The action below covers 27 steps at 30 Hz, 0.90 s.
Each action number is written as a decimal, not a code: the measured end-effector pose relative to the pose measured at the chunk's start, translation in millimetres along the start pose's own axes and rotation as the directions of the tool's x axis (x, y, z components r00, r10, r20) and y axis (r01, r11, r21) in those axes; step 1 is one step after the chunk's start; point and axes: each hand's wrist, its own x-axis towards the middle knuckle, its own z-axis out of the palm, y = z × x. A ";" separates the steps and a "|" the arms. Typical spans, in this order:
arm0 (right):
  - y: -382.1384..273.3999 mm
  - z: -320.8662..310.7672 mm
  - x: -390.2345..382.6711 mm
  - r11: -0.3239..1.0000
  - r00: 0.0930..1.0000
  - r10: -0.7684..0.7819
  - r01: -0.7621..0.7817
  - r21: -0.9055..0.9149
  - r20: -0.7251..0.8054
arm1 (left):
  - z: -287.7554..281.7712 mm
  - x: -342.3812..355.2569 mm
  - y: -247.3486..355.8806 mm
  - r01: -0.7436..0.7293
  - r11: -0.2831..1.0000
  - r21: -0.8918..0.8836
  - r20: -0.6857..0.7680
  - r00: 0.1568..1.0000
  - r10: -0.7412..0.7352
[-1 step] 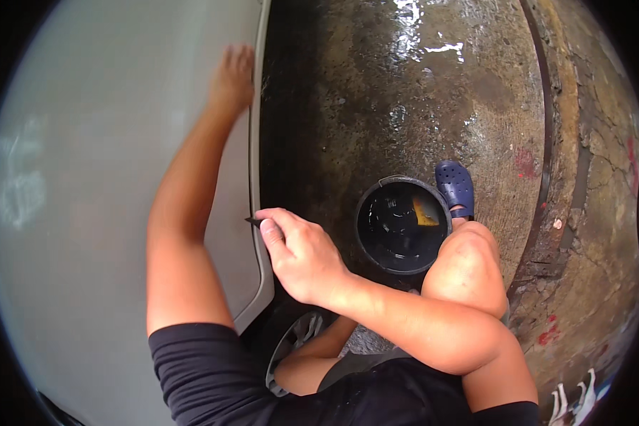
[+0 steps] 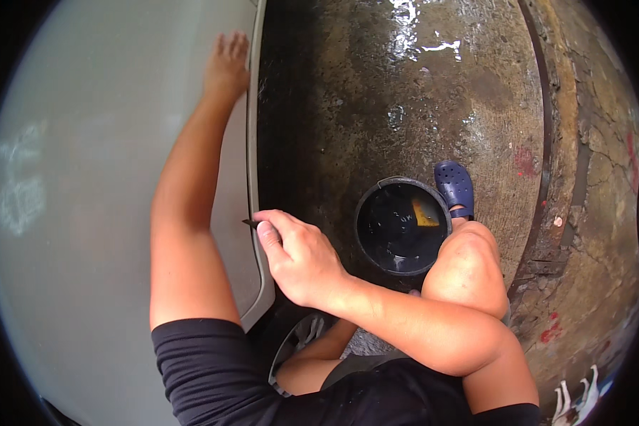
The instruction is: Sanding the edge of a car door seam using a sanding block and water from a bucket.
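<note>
Pale grey panel: largest item. Wet floor: right of the panel. Black bucket: right of the panel — dark liquid inside. Right hand: beside the panel's right edge. Left hand: over the panel's upper part, fingers extended, released (contact cannot be confirmed). Blue clog: right of the panel, beyond the bucket. Dark pointed piece: at the panel's edge — pinched in the right fingers.
</note>
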 end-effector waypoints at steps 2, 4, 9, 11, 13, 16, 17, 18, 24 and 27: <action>0.8 -8.6 6.4 1.000 0.999 -0.012 0.012 0.000 -0.030 | -5.8 27.6 7.7 0.006 1.000 -0.009 -0.003 1.000 -0.006; -2.2 -13.6 11.4 1.000 0.999 -0.003 0.003 0.002 -0.045 | -4.7 20.1 29.6 -0.177 0.984 0.034 0.130 0.977 0.171; -0.6 -18.5 12.8 1.000 0.995 -0.011 0.012 0.008 -0.100 | -3.4 -101.7 115.7 -0.488 0.868 0.089 0.335 0.835 0.435; -6.0 -15.3 3.6 1.000 0.997 -0.021 0.023 0.019 -0.071 | 2.7 -172.6 125.2 -0.475 0.870 0.129 0.306 0.854 0.421; -5.9 -13.8 -4.8 0.999 0.999 -0.031 0.032 0.023 -0.041 | -8.5 -217.4 139.6 -0.517 0.766 0.382 0.356 0.847 0.395; 4.2 -26.9 -12.4 0.999 0.998 -0.027 0.028 0.020 -0.063 | -46.0 -322.7 194.1 -0.447 0.139 0.883 0.385 0.863 0.327; -3.5 -26.2 -16.8 0.999 0.999 -0.043 0.044 0.027 -0.006 | -60.3 -341.5 199.6 -0.373 -0.145 0.917 0.400 0.870 0.288; -8.8 -19.5 -22.0 0.998 0.997 -0.047 0.045 0.032 0.063 | -70.1 -355.0 206.4 -0.287 -0.413 0.864 0.414 0.873 0.258; 23.1 -23.1 -4.8 0.971 0.981 0.026 0.021 -0.237 0.192 | -79.9 -378.9 240.2 0.031 -0.981 0.189 0.575 0.806 0.137; 124.8 -61.7 18.7 0.955 0.997 0.063 -0.074 -0.287 -0.046 | -106.1 -333.6 251.3 -0.271 -0.801 0.533 0.630 0.760 0.162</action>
